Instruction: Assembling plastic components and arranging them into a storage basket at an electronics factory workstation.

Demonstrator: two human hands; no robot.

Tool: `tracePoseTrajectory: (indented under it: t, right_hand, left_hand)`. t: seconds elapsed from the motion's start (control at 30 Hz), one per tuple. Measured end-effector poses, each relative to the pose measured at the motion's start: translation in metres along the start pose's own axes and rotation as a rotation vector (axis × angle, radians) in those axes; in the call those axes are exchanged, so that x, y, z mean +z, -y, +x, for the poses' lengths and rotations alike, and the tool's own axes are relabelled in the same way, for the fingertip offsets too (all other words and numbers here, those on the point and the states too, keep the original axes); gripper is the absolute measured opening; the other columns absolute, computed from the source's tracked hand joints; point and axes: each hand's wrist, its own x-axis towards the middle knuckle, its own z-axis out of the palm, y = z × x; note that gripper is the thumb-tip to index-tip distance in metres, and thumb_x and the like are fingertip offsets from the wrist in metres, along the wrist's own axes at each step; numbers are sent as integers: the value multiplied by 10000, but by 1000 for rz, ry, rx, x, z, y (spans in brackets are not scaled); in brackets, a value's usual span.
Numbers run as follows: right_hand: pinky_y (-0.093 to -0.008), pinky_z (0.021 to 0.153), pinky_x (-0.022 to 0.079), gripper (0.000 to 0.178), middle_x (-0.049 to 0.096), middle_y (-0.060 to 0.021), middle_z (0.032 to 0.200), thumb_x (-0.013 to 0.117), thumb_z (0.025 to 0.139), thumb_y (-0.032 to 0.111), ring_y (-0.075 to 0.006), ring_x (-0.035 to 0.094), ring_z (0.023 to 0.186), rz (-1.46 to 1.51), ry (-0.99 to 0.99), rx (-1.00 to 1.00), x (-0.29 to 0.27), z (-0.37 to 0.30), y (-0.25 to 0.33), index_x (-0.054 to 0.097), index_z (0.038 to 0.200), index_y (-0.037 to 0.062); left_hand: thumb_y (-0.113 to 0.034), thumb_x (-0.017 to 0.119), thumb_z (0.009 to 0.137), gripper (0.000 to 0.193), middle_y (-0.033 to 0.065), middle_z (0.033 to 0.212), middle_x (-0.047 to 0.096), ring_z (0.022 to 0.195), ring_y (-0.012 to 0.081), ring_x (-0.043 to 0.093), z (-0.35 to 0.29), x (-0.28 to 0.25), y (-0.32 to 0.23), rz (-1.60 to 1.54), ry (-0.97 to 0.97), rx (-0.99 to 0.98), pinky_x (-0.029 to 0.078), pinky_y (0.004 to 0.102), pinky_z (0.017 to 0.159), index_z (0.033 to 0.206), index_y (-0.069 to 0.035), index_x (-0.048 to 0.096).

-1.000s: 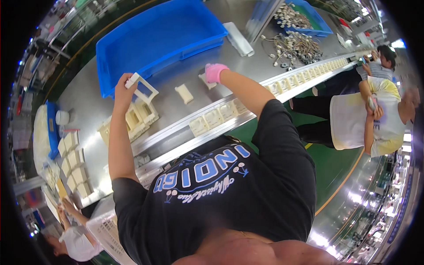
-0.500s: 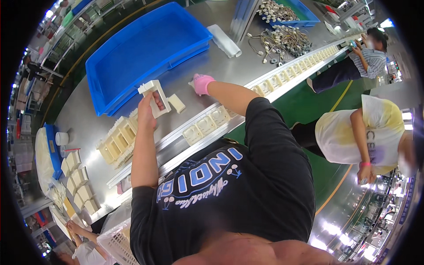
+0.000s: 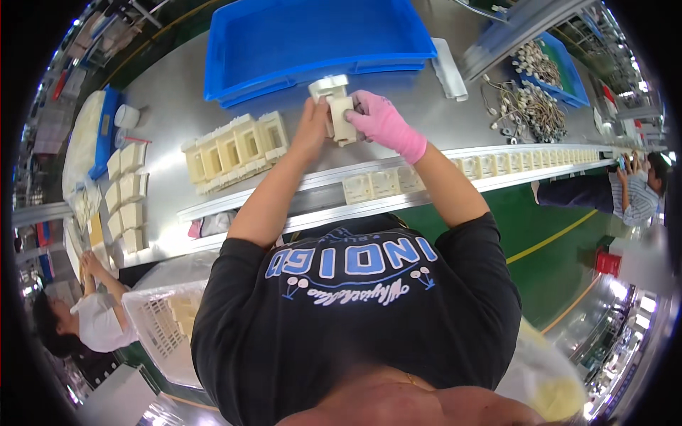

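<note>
In front of me, over the metal table, my left hand is bare and closed around a cream plastic housing. A pink glove covers my right hand, whose bare-looking fingertips pinch a smaller cream rectangular block. That block is held up against the right side of the housing; whether the two are joined I cannot tell. Behind the fingers, much of the housing is hidden. Left of my left hand, several similar open cream housings stand in a row on the table.
Beyond my hands stands a large blue tray. Along the near edge runs a metal rail carrying several cream square parts. Cream pieces are stacked at left. Wired connectors lie at right. Other people work at both sides.
My right hand has moved from the bare table to the housing and now grips the block, which lay beside my left hand before. The whole view has turned.
</note>
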Motion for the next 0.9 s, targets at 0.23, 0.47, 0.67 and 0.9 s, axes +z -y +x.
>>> tracePoseTrajectory:
  t: [0.23,0.47,0.67,0.9]
  right_hand:
    - [-283,472,432,407,546,-85,659,548,768,91,-180,541,494,-244,-430,-494,33,-3,-17,367,1124,10]
    - [-280,459,420,390,507,-70,619,547,768,72,-176,517,479,-297,-391,-530,28,-2,-16,378,1116,21]
    - [-238,502,424,366,509,-38,643,523,784,77,-105,500,533,-79,-158,-358,19,-11,-2,411,1128,23]
    - [-278,737,434,341,480,-109,1039,509,749,49,-147,509,871,-210,-378,-522,-6,-11,1,502,1090,45]
  left_hand:
    - [-360,274,928,394,89,1031,467,925,137,448,-30,13,-40,117,140,208,384,258,798,1150,-45,355]
    - [-336,285,931,368,74,1026,465,916,127,443,-21,8,-29,108,206,317,379,254,795,1150,-49,355]
    - [-352,350,909,390,62,1071,478,942,141,497,-28,14,-43,-114,250,-48,438,292,784,1203,-97,348]
    - [-258,496,838,378,154,905,547,737,247,603,-28,8,-52,-109,413,-162,505,329,489,1118,-37,371]
